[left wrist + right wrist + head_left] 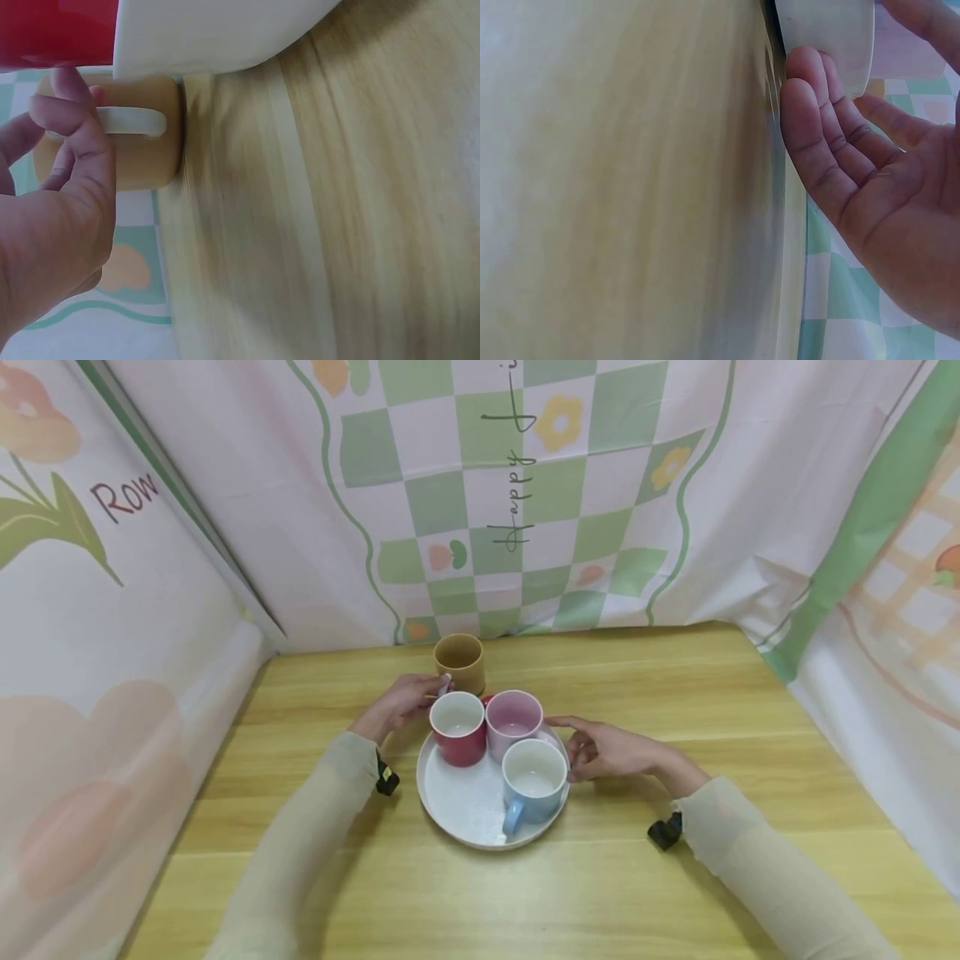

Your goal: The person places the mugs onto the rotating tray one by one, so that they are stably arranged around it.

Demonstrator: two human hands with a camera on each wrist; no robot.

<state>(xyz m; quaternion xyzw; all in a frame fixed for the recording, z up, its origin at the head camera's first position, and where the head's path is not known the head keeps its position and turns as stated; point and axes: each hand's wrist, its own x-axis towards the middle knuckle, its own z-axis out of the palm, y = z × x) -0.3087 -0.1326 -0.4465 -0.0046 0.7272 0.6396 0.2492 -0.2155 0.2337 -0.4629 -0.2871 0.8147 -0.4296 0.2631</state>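
My left hand (401, 702) is at the pale handle (135, 121) of a tan mug (461, 664), which stands on the table behind the tray; its fingers curl round that handle. On the round white tray (461, 810) stand a red mug (459, 745) with a white inside, a pink mug (514, 714) and a light blue mug (534, 785). The blue mug's handle points toward the front. My right hand (615, 750) is at the tray's right edge, its loosely bent fingers against the outer wall (832, 37). The tan mug's far side is hidden.
The wooden table (637, 877) runs up to a patterned cloth (517, 527) hanging at the back. More printed cloth walls stand at the left (90, 710) and right (877, 660). Black wrist devices sit below both sleeves.
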